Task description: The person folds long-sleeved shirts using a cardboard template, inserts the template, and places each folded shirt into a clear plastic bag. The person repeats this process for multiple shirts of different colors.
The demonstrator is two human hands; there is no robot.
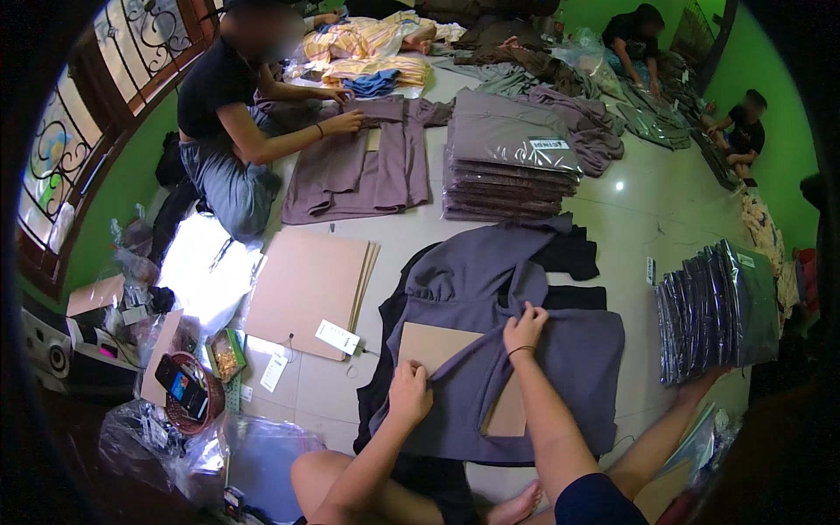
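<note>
A grey-purple long-sleeved garment (577, 376) lies spread on the floor in front of me, on top of black cloth. A brown cardboard sheet (437, 346) rests on it, partly covered by folded cloth; another part of it shows lower right. My left hand (409, 394) is closed on the cloth edge at the left of the cardboard. Higher up and to the right, my right hand (525, 330) pinches the same garment near its upper middle. The fingertips of both hands are partly hidden.
Cardboard sheets (302, 289) and white tags (338, 337) lie left. Bagged garments form stacks ahead (507, 157) and at right (717, 306). A basket with a phone (186, 391) sits lower left. A co-worker (227, 122) handles a brownish garment (359, 166); others sit farther back.
</note>
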